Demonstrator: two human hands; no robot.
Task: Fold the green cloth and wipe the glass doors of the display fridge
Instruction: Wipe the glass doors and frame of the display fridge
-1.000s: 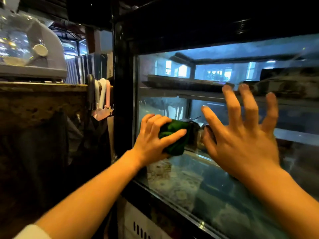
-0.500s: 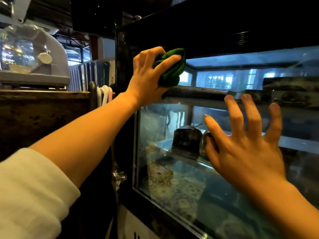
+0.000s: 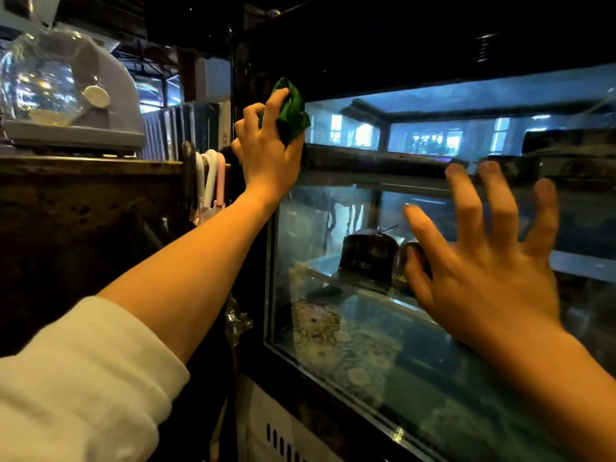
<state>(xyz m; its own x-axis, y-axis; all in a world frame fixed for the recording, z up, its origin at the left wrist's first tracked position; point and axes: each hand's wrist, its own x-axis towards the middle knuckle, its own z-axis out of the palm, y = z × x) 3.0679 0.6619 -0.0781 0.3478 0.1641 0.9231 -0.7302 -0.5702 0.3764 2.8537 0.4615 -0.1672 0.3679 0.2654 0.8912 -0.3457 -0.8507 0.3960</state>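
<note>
My left hand (image 3: 266,155) grips the bunched green cloth (image 3: 291,111) and presses it against the top left corner of the display fridge's glass door (image 3: 350,328), beside the black frame. My right hand (image 3: 483,271) rests flat on the glass further right, fingers spread wide and holding nothing. Through the glass I see shelves and a dark cake (image 3: 368,255) on the middle shelf, partly hidden by my right thumb.
A brown counter (image 3: 83,201) stands to the left with a grey machine with a clear dome (image 3: 66,95) on top. White and pink handles (image 3: 210,178) hang between counter and fridge. A white vented panel (image 3: 283,438) sits below the fridge.
My left hand has carried the cloth from the middle of the glass up to its top left corner and a little leftward. My right hand has stayed spread on the glass.
</note>
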